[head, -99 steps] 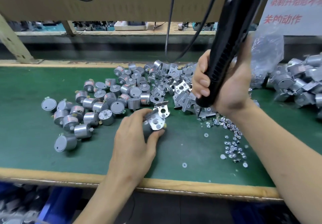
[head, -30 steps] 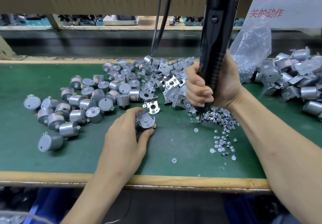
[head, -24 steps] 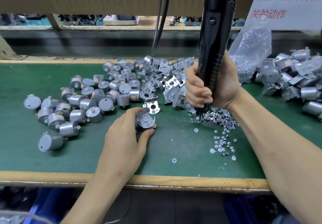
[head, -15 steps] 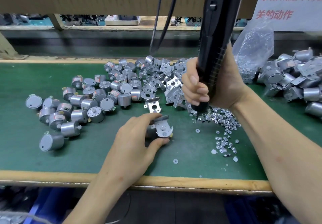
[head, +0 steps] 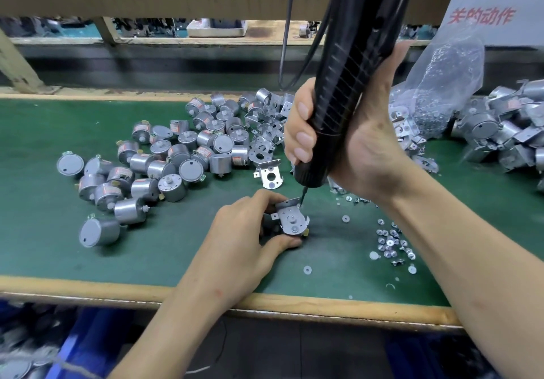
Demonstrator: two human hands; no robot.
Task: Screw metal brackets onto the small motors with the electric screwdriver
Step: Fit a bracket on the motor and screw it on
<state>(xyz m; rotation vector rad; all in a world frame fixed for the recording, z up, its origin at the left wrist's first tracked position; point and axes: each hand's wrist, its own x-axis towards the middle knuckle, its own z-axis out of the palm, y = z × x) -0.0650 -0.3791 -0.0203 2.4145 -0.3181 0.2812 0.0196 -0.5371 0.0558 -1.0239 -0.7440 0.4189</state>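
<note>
- Driver [head: 347, 84] bit [head: 303, 194] has left the screws [head: 391, 243], where it sat a second ago. It now touches the upper right corner of the bracket [head: 290, 219]. Cannot tell whether a screw rides the tip.
- Left hand [head: 244, 240] has slid its motor [head: 268, 225] slightly right, toward the driver, in the last half second.
- Left hand has fingers over the far side and thumb on the near side, clamped on the motor. The motor rests on the green mat [head: 44, 231], front centre, with the bracket facing the camera.
- Bracket lies flat on the motor face, and the shaft pokes through its centre hole.
- Right hand [head: 362, 143] is wrapped tight round the low end of the driver's black barrel. The driver leans with its top up and to the right. A cable [head: 287, 25] hangs behind it.
- Loose bracket [head: 269, 172] lies just behind the held motor, not touching it.
- Motor pile [head: 164, 160] is at back left. The bracket pile [head: 265, 122] is right of it, partly hidden by the right hand.
- Washers [head: 307, 269] are scattered near the front edge, and the screws lie right of the held motor.
- Bag [head: 441, 84] of small metal parts is at back right. Bracketed motors [head: 506, 131] are heaped at far right.
</note>
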